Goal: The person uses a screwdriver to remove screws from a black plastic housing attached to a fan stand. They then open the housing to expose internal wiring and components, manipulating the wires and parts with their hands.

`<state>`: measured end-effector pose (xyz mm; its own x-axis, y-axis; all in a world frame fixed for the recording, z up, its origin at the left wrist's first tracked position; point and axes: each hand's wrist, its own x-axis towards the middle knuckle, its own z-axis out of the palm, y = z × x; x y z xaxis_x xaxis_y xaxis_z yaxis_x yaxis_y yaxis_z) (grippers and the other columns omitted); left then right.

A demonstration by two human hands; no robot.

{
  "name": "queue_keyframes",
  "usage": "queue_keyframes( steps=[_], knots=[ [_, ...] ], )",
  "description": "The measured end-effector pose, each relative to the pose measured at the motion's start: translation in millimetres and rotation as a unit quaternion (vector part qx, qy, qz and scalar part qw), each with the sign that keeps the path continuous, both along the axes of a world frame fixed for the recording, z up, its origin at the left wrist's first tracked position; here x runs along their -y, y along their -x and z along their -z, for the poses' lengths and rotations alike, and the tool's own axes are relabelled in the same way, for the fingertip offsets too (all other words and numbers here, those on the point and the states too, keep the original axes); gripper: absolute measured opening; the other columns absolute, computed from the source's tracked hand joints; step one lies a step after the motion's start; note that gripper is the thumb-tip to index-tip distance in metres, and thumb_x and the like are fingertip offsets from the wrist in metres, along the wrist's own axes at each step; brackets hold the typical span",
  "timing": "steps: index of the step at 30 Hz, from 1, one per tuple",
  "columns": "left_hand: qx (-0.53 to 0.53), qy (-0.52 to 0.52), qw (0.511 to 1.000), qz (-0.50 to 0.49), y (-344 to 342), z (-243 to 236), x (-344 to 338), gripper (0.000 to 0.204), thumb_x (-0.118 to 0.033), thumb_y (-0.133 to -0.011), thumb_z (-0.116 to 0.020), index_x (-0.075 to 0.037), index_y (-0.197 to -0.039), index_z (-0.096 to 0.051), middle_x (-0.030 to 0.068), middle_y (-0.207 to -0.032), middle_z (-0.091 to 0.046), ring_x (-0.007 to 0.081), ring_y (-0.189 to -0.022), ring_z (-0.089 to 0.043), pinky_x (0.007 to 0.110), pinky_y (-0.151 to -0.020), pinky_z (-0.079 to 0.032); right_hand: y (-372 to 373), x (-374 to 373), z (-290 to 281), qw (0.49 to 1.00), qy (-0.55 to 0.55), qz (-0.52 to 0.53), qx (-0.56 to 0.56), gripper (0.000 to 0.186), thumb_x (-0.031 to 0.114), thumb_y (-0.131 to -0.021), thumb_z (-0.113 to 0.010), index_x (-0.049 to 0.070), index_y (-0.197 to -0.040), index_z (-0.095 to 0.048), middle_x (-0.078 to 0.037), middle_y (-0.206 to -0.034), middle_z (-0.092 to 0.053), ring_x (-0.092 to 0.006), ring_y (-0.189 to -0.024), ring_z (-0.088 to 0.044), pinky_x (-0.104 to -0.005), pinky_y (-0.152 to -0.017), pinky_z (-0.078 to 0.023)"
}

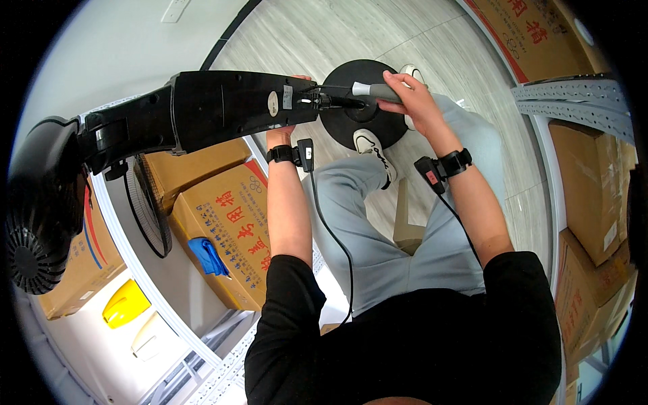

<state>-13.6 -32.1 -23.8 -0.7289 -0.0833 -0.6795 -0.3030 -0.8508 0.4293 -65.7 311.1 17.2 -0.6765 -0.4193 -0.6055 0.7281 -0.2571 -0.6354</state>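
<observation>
A long black fan stand housing (236,101) with a jointed neck lies across the view, its rounded black motor head (30,223) at the far left. My left hand (281,133) wraps round the housing's right end from beneath, fingers partly hidden behind it. In my right hand (415,104) is a screwdriver (381,92) with a grey handle and white collar. Its thin shaft points left toward the housing's open end, where a black rod and wiring (324,101) show; whether the tip touches cannot be seen. Below is a round black base (344,71) on the floor between my shoes.
A black wire fan grille (148,206) stands at the left beside a cardboard box (226,223) with a blue cloth (208,256) on it. A yellow part (126,304) lies lower left. Metal shelving (574,101) with cardboard boxes (590,189) stands at right. Cables hang from both wrist straps.
</observation>
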Motion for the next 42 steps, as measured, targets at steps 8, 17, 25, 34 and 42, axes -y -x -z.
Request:
queue_keyframes(
  steps=[8, 17, 25, 34, 42],
  knots=[
    [-0.020, 0.032, 0.999, 0.011, -4.6, -7.5, -12.0, 0.057, -0.043, -0.094, -0.042, 0.005, -0.122, -0.055, 0.0221, -0.122, -0.059, 0.0296, -0.111, -0.060, 0.040, -0.098, -0.050, 3.2, -16.7, 5.8, 0.987, -0.063, -0.033, -0.143, 0.023, 0.024, -0.087, -0.071, 0.008, -0.102, -0.064, -0.002, -0.087, -0.066, -0.0079, -0.068, -0.062, -0.0197, -0.059, -0.047],
    [-0.186, 0.260, 0.941, 0.112, 2.9, -43.0, -53.8, 0.060, -0.044, -0.094, -0.040, 0.006, -0.124, -0.054, 0.0233, -0.125, -0.057, 0.0298, -0.113, -0.059, 0.040, -0.099, -0.049, 4.3, -30.2, 4.7, 0.990, -0.050, -0.022, -0.127, 0.022, 0.022, -0.085, -0.071, 0.007, -0.099, -0.064, -0.001, -0.086, -0.066, -0.0066, -0.065, -0.060, -0.0194, -0.055, -0.041],
    [-0.168, 0.308, 0.923, 0.158, 4.3, -59.8, -61.7, 0.066, -0.047, -0.095, -0.040, 0.007, -0.131, -0.047, 0.0236, -0.136, -0.048, 0.0343, -0.125, -0.050, 0.044, -0.102, -0.046, 5.0, -45.1, 3.3, 0.993, -0.055, 0.002, -0.106, 0.018, 0.020, -0.087, -0.067, 0.007, -0.099, -0.064, 0.000, -0.080, -0.064, -0.0057, -0.062, -0.059, -0.0186, -0.050, -0.036],
    [-0.201, 0.255, 0.945, 0.031, -2.8, -41.4, -49.2, 0.068, -0.053, -0.095, -0.036, -0.004, -0.141, -0.041, 0.0220, -0.145, -0.040, 0.0326, -0.129, -0.046, 0.044, -0.108, -0.041, 11.3, -68.3, -21.7, 0.992, -0.004, 0.023, -0.127, 0.020, 0.021, -0.088, -0.064, 0.004, -0.098, -0.063, -0.002, -0.079, -0.063, -0.0068, -0.059, -0.059, -0.0183, -0.045, -0.034],
    [-0.147, 0.237, 0.954, -0.109, -13.3, -43.1, -33.0, 0.048, -0.041, -0.097, -0.044, -0.011, -0.133, -0.051, 0.0058, -0.134, -0.055, 0.0266, -0.124, -0.049, 0.042, -0.110, -0.035, -3.5, -90.0, -50.4, 0.993, 0.035, 0.016, -0.111, 0.019, 0.021, -0.090, -0.060, 0.003, -0.097, -0.061, -0.003, -0.076, -0.061, -0.0082, -0.057, -0.056, -0.0187, -0.043, -0.033]
  ],
)
